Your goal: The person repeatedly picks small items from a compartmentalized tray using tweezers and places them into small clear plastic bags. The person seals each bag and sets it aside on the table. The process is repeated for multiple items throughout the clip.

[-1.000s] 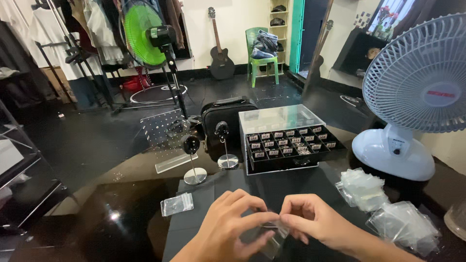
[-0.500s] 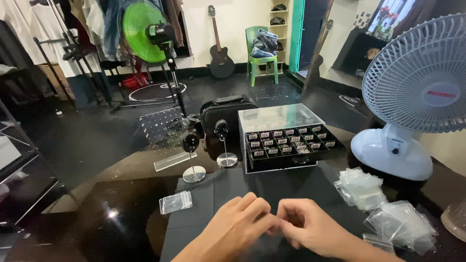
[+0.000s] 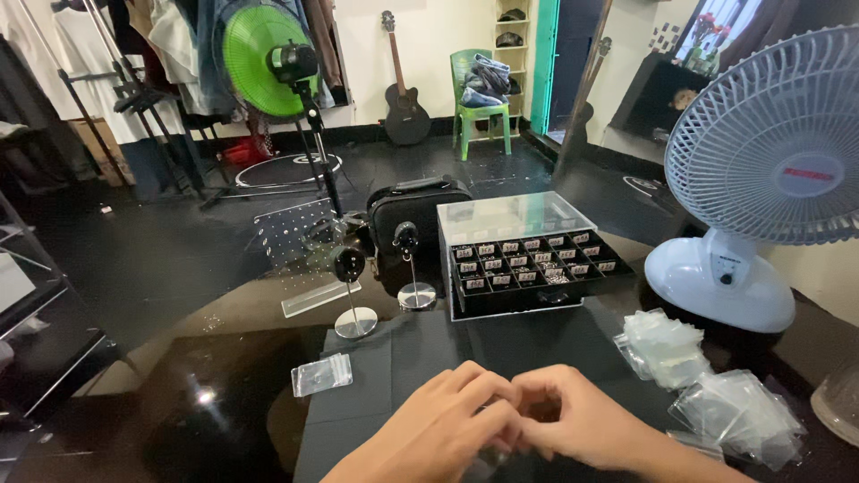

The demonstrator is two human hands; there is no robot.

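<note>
My left hand (image 3: 447, 427) and my right hand (image 3: 595, 427) meet fingertip to fingertip low over a black mat (image 3: 501, 344) at the near edge of the table. Both pinch a small clear bag (image 3: 488, 463), of which only a sliver shows beneath the fingers. Behind the hands stands a black compartment tray (image 3: 528, 266) of small items with a clear lid (image 3: 514, 215) over its back half. Another small clear bag (image 3: 321, 374) lies flat on the table, left of my left hand.
Two piles of clear bags (image 3: 664, 344) (image 3: 738, 416) lie on the right, in front of a white desk fan (image 3: 769, 179). Two small round display stands (image 3: 353, 295) (image 3: 412, 268), a black pouch (image 3: 416, 210) and a perforated acrylic panel (image 3: 295, 237) stand behind the mat.
The hands have drawn closer together and curled over the clear bag, which showed plainly between them a second ago and is now almost covered.
</note>
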